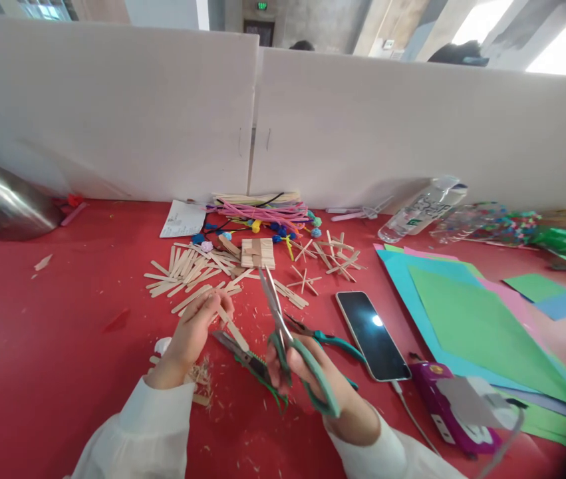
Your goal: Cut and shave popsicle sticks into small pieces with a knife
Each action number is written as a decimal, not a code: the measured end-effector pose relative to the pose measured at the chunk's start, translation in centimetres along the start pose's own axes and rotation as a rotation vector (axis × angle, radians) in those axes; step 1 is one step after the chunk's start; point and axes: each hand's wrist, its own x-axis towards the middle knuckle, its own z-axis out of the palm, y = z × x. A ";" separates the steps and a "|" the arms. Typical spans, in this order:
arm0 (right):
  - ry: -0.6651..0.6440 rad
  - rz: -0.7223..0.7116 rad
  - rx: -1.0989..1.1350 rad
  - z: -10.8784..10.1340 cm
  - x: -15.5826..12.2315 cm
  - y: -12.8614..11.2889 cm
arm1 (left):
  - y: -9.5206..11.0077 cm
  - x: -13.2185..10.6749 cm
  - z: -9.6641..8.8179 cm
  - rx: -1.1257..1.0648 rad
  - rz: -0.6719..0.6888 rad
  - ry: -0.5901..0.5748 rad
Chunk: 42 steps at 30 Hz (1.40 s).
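My left hand (201, 322) pinches one end of a wooden craft stick (233, 327), which points down to the right. In my right hand (312, 372) is a pair of scissors (283, 329) with green handles, its blades pointing up and away and nearly together. The blades are apart from the stick. Beneath my hands lies a second pair of scissors (250, 362), dark-bladed with green on its handle. Teal-handled pliers (332, 340) rest beside my right hand. Several loose craft sticks (187, 269) and a bundle of sticks (257, 253) lie ahead of my hands.
A phone (373, 336) and a purple power strip (455, 406) lie to the right, near coloured paper sheets (462, 319). Pipe cleaners (263, 213) and star-shaped stick pieces (337, 256) sit further back. A bottle (422, 209) leans by the white partition (387, 126). Wood shavings (203, 376) are scattered nearby.
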 end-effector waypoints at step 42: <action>-0.167 0.543 -0.025 2.3 -1.4 -0.1 | 2.2 -0.7 -1.7 0.662 0.068 0.098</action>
